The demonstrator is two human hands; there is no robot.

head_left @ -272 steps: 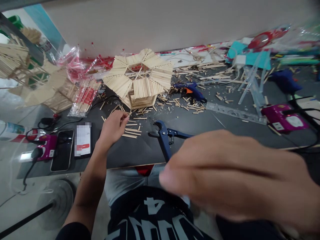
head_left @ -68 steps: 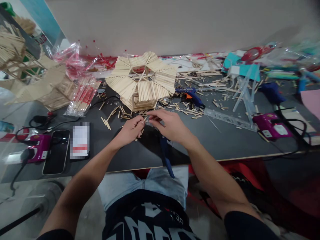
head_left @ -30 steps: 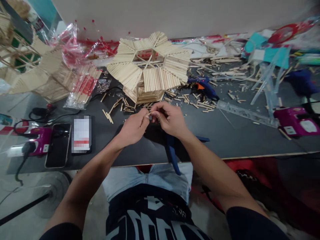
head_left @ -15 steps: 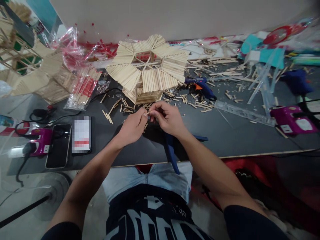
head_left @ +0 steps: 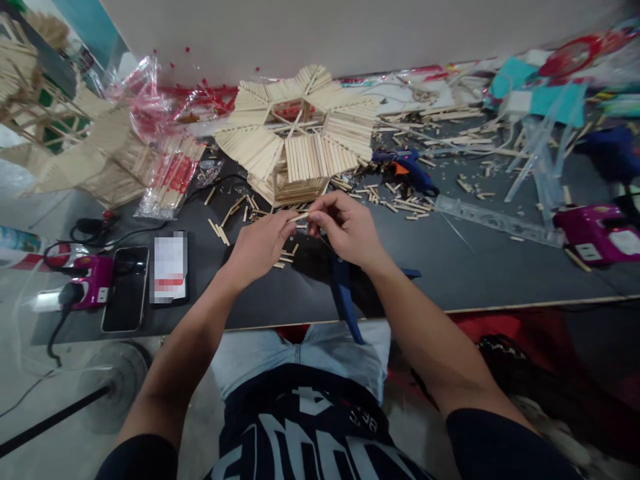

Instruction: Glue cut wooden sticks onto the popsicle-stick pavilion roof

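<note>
A short wooden stick (head_left: 301, 217) spans the gap between my fingertips. My left hand (head_left: 263, 245) pinches its left end, and my right hand (head_left: 346, 227) grips the right end between thumb and fingers. Just behind them stands a star-shaped model (head_left: 305, 157) built of many thin wooden sticks. Several cut stick pieces (head_left: 286, 260) lie on the dark table below my hands. Under my right wrist rests a blue-handled hand tool (head_left: 346, 300), its head hidden by the arm and shadow.
A blue glue gun (head_left: 410, 170) and a clear plastic strip (head_left: 495, 221) lie to the right. Two phones (head_left: 125, 293) and a purple power adapter (head_left: 93, 281) sit at the left. A second stick model (head_left: 95, 150) and bagged sticks (head_left: 173, 173) stand behind them.
My hands have moved slightly apart, so more of the stick shows between them. The right hand has shifted a little up and right. The whole view has shifted slightly.
</note>
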